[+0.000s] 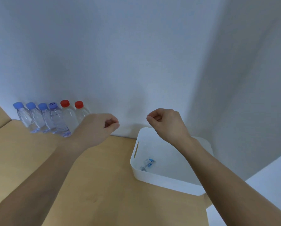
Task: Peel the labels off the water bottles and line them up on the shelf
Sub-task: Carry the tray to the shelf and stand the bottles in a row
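Several clear water bottles [55, 118] without labels stand in a row against the white wall on the wooden shelf [38, 160]. Three have blue caps, one a purple cap, and two have red caps [78, 104]. My left hand [95, 128] hovers in front of the rightmost red-capped bottle, fingers curled, holding nothing that I can see. My right hand [166, 123] is raised above the white bin [161, 178], fingers curled into a loose fist, also empty. Peeled label scraps [148, 163] lie inside the bin.
The white bin sits at the shelf's right end near its edge. A white wall runs close behind the bottles. A seam in the wooden surface shows at the far left.
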Motion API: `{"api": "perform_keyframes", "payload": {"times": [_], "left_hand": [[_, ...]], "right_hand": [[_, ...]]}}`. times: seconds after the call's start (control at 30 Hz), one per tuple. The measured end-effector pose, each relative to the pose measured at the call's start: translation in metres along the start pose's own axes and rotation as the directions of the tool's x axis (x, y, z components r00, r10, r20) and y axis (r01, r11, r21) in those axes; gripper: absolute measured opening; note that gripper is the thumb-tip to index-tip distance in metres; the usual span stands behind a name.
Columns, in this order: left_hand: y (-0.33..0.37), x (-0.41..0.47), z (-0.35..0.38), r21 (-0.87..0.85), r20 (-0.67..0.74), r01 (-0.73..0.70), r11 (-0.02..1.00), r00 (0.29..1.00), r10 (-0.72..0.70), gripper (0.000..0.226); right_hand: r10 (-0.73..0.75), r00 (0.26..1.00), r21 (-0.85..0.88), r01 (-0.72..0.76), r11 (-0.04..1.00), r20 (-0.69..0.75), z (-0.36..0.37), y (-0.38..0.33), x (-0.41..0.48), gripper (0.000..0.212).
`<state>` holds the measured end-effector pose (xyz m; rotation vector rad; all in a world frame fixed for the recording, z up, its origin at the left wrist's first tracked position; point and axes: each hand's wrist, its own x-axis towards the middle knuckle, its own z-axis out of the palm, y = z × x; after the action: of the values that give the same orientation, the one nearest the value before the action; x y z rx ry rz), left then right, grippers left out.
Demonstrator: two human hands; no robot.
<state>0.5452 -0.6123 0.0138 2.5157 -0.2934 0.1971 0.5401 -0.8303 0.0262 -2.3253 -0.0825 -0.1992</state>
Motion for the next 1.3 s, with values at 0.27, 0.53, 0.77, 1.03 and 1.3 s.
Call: {"api": "perform_keyframes", "payload": {"times": [0.27,0.53,0.77,1.03,1.3], "left_hand": [[-0.015,0.024,0.009,-0.009,0.021,0.033,0.999,0.999,-0.033,0.006],[-0.007,0.02,0.014,0.02,0.022,0.038,0.999,0.999,-0.038,0.011],[0.013,-0.01,0.016,0.034,-0.04,0.092,0.995,0.995,-0.091,0.012],[0.042,-0.034,0.048,0.097,-0.064,0.205,0.974,0.978,-0.2,0.017],[0.053,-0.054,0.095,0.087,0.005,0.411,0.907,0.911,-0.413,0.022]], "right_hand": [[0.071,0.997,-0.009,-0.071,0.997,0.005,0.011,0.012,0.021,0.019],[0.093,0.996,-0.008,-0.093,0.996,-0.016,0.002,0.027,0.018,0.019],[0.038,0.999,0.003,-0.038,0.999,0.016,-0.015,0.034,-0.001,0.019],[0.042,0.999,0.022,-0.042,0.999,0.005,-0.042,0.063,-0.034,0.019],[0.262,0.964,-0.08,-0.257,0.963,0.055,-0.05,0.124,-0.066,0.04]]}}
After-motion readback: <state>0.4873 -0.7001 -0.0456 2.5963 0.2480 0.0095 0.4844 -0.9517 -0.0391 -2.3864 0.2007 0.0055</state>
